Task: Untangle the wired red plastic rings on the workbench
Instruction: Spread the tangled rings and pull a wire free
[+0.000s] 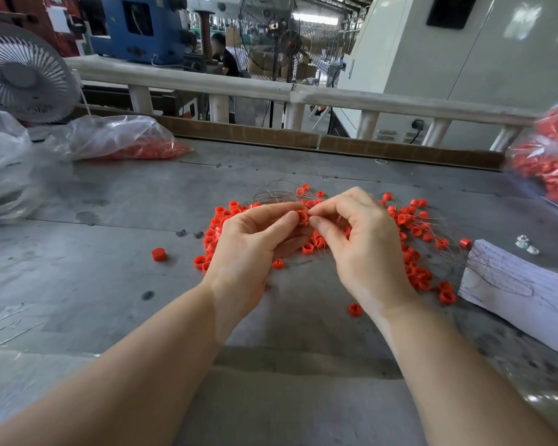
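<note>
Above workbench (110, 201), hands pinching red ring (302, 217)

Right hand (364, 239) hides part of ring pile (413, 226); bag (551, 169) cut off at edge.

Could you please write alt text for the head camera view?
Two hands meet over a tangled pile of wired red plastic rings on a grey workbench: the left hand holds one red ring while the right hand pinches at it. Clear bags of red parts lie at the far left and right.
</note>
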A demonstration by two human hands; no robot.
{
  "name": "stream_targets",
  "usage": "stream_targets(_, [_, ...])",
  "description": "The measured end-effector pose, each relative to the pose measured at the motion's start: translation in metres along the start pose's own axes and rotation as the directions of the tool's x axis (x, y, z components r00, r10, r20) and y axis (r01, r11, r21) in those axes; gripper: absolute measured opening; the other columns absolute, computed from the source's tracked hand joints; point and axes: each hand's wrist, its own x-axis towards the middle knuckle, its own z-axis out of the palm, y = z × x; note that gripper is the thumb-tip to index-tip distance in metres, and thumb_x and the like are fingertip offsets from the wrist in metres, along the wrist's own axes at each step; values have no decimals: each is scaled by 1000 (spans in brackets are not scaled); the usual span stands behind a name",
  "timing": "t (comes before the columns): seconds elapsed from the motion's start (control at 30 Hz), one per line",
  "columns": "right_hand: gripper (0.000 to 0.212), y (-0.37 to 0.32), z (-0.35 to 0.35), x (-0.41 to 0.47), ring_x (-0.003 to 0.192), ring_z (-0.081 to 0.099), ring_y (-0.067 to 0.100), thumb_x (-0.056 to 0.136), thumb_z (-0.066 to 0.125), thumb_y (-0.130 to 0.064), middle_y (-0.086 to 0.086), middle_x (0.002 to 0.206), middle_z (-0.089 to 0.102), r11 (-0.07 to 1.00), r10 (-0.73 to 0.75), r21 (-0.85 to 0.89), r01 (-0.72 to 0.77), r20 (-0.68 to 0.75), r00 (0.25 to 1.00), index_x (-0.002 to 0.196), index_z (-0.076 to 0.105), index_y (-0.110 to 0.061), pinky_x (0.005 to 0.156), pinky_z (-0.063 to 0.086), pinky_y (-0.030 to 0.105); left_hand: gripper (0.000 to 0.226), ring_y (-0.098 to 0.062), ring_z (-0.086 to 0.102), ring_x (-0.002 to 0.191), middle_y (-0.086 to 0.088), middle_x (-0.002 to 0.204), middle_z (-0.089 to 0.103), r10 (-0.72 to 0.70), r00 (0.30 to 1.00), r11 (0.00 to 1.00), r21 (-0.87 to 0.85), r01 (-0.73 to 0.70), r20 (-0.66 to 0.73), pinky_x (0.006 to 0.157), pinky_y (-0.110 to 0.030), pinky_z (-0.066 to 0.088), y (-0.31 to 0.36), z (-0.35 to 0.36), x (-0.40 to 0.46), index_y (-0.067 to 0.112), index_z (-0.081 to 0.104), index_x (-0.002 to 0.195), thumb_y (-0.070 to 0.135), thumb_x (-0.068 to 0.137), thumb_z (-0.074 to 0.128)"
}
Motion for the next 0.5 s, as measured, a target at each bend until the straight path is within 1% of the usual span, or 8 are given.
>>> stream_targets(0.07, [3,0,0,0,81,56,22,82,67,-8,2,81,60,1000,-2,-5,2,-2,1000,83,70,-8,77,47,45,19,-9,69,72,-4,77,74,12,1000,1000,5,-12,25,63,-16,53,0,0,0,16,76,77,6,81,61])
stream_targets(0.1, [2,1,0,0,81,56,21,83,66,-7,2,81,59,1000,6,10,-6,-2,1000,82,69,-8,77,47,41,14,-9,69,72,-3,78,74,23,999,1000,2,-23,40,64,-16,53,0,0,-1,17,77,77,10,75,65])
stream_targets(0.17, [5,1,0,0,80,56,18,84,65,-6,3,81,59,993,60,99,-61,16,998,81,67,-10,76,46,29,17,-10,69,72,-2,79,74,61,997,998,6,-61,49,65,-16,53,0,0,-1,20,77,79,16,64,69])
stream_targets(0.23, [12,1,0,1,77,56,10,86,64,-6,4,83,61,964,133,223,-145,67,989,80,64,-17,73,44,15,18,-9,68,71,0,78,74,108,993,993,34,-109,39,65,-16,52,-1,0,-2,21,77,78,17,62,71])
stream_targets(0.3, [18,-1,1,1,74,56,3,87,63,-10,5,85,64,932,174,299,-205,126,977,79,61,-26,70,42,10,17,-8,67,69,1,75,73,153,988,986,66,-155,27,63,-15,51,-1,1,-3,19,76,78,17,62,72])
stream_targets(0.33, [18,-1,1,2,73,56,2,88,63,-12,5,85,65,924,179,316,-216,143,973,80,60,-29,70,42,10,18,-7,67,67,1,74,73,178,984,980,84,-179,21,63,-15,51,0,1,-3,18,74,80,17,62,72])
stream_targets(0.4, [13,-3,1,1,74,58,3,88,62,-13,5,86,67,908,178,353,-224,160,971,82,62,-25,68,44,12,21,-6,66,66,2,72,72,221,975,967,122,-222,21,61,-15,51,0,1,-5,17,72,83,17,62,73])
stream_targets(0.5, [7,-5,1,0,74,61,7,89,61,-12,0,81,68,881,182,408,-240,177,967,85,63,-17,70,51,27,21,-7,66,67,0,73,71,220,975,970,101,-221,27,56,-15,51,1,2,-6,18,73,84,18,63,73])
